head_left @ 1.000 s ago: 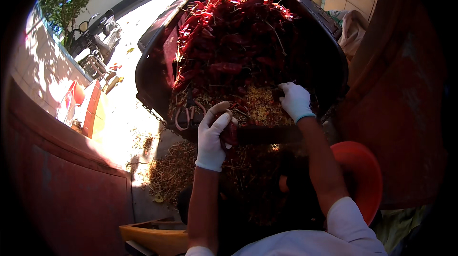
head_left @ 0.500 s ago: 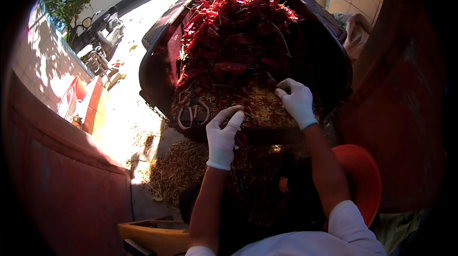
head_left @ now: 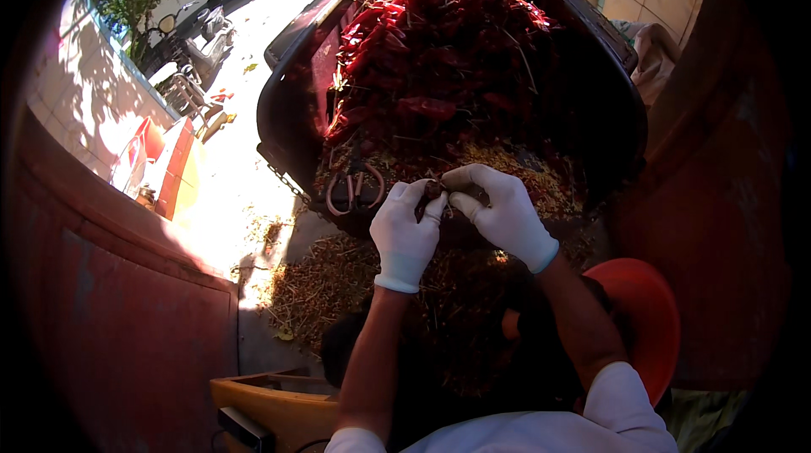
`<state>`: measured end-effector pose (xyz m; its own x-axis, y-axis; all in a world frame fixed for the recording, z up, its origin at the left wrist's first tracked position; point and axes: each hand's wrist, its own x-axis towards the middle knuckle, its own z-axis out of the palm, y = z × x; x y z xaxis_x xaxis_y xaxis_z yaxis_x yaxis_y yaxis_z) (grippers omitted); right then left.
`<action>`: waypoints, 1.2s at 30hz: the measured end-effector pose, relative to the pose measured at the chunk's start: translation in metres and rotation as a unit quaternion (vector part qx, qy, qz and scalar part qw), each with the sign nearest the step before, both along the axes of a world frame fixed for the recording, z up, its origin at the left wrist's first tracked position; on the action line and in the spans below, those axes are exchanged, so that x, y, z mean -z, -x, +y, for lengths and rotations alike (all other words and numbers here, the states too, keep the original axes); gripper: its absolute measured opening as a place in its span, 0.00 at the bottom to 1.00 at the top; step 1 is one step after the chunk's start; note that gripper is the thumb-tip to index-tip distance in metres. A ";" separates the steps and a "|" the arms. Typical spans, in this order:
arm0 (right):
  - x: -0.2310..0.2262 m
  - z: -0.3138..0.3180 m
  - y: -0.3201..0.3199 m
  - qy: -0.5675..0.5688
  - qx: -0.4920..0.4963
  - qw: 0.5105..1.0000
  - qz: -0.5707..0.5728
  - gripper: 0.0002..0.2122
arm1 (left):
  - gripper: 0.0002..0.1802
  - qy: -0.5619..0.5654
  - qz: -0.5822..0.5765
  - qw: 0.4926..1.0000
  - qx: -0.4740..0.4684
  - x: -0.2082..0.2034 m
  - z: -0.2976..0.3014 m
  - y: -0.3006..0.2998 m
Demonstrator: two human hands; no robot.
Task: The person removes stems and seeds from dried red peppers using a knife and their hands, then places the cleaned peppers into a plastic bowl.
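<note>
My left hand [head_left: 405,232], in a white glove, pinches a small dark red dried chili pepper [head_left: 433,189] at the cart's near edge. From the right, my gloved right hand [head_left: 508,215] meets it, thumb and fingers closed at the pepper's end; exactly what part they grip is too small to tell. Just left of my left hand lies a pair of scissors [head_left: 355,191], looped handles toward me. Beyond both hands a large heap of dried red chilies [head_left: 439,56] fills the dark metal cart [head_left: 623,119]. Loose yellow seeds [head_left: 536,176] and bits cover its near end.
Stems and scraps [head_left: 317,284] litter the ground below the cart. An orange-red round basin [head_left: 646,318] sits by my right arm, a yellow wooden piece [head_left: 279,411] at lower left. Red metal panels [head_left: 127,309] flank me. A motorbike [head_left: 198,43] stands far left.
My right hand has come left and nearer, from the seeds to my left hand, and both now meet at the chili. The whole view has shifted slightly.
</note>
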<state>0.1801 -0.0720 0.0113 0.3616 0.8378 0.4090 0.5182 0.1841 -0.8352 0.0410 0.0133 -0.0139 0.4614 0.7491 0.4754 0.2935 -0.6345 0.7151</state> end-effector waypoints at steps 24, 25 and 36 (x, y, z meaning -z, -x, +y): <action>0.009 0.003 -0.027 -0.032 -0.111 0.817 0.565 0.07 | 0.11 0.390 -0.160 0.868 0.264 -0.017 -0.009 0.018; 0.006 0.004 -0.033 -0.068 -0.104 0.790 0.601 0.07 | 0.12 0.400 -0.178 0.864 0.247 -0.019 -0.014 0.016; 0.027 -0.004 -0.095 0.124 0.315 0.911 -0.236 0.09 | 0.14 0.462 -0.298 0.798 0.247 -0.011 -0.005 0.014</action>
